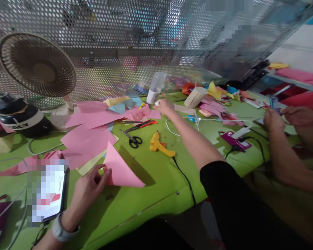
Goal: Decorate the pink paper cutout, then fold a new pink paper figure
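My left hand [92,182], with a pale watch on the wrist, pinches the near left edge of a folded pink paper triangle [121,170] that stands tilted off the table. My right hand [166,107] stretches to the back of the table, fingers closed around a small white piece [157,103] whose kind I cannot make out. Just behind it a clear bottle with a white label [155,88] leans to the right. Between my arms lie a yellow hot glue gun [160,146], black-handled scissors [133,139] and an orange-and-black tool [143,125].
Pink paper sheets [90,140] overlap at the left, near a phone [50,191] and a black jug [22,118]. A fan [38,66] stands behind. At the right are a purple power strip [236,141], cables and another person's hands [275,119]. Perforated metal mesh [101,69] closes the back.
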The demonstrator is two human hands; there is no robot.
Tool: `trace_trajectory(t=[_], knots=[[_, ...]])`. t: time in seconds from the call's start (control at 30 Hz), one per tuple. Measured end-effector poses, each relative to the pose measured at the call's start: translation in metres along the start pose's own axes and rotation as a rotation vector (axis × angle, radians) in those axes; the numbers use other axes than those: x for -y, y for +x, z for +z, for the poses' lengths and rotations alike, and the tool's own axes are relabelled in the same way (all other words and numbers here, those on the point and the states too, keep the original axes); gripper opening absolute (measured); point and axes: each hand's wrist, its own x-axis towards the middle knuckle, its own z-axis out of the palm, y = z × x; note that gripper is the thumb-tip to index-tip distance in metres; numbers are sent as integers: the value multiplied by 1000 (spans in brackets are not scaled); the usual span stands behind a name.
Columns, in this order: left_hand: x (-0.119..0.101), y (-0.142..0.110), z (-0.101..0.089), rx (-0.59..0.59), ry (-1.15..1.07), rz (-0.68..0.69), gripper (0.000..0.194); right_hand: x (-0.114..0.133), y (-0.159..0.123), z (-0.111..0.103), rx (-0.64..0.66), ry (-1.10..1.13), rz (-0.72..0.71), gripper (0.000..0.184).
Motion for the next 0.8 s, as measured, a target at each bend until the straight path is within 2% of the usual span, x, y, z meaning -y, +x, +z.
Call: trace_trajectory(t=[0.1,0.2,0.33,0.43,0.5,0.6,0.73,0.8], knots=[[0,0,0,-21,-1,-17,49,16,15,7,-9,-74,5,39],[-1,-1,0,-35,-11,-38,49,43,30,21,-5,-99,2,37],[-4,-3,0,-97,-79,-45,46,73,46,42,140,-119,72,37],[-5,-6,-3,-185,-171,-24,43,81,50,46,217,-102,113,36],[-4,-7,-6,-239,-222,8,39,81,49,41,221,-69,121,32],[-3,-11,-10,-330,-256,54,33,82,41,26,151,21,77,29],[-8,-15,-16,-475,-375,53,24,88,14,2,76,211,-131,33],[-12,-16,-20,-536,-474,108,22,91,-8,-8,76,302,-244,31]])
